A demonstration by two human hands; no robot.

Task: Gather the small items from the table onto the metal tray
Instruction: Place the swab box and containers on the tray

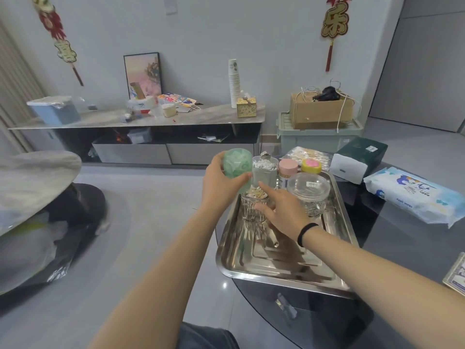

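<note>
A metal tray [254, 263] lies on the dark glass table, jutting over its left edge. My left hand [219, 182] is shut on a green patterned container [237, 167], held just above the tray's far left corner. My right hand [281, 210] reaches over the tray with fingers spread, touching a clear glass jar [251, 210] of wooden sticks. Behind it on the tray stand a clear box of cotton swabs [265, 167], a pink-lidded jar [288, 168], a yellow-lidded jar [311, 166] and a clear round lidded container [309, 188].
On the table to the right lie a pack of wet wipes [412, 195], a green tissue box [359, 157] and a bag of cotton swabs [305, 153]. A booklet [456, 275] pokes in at the right edge. A round grey table [32, 182] stands at the left.
</note>
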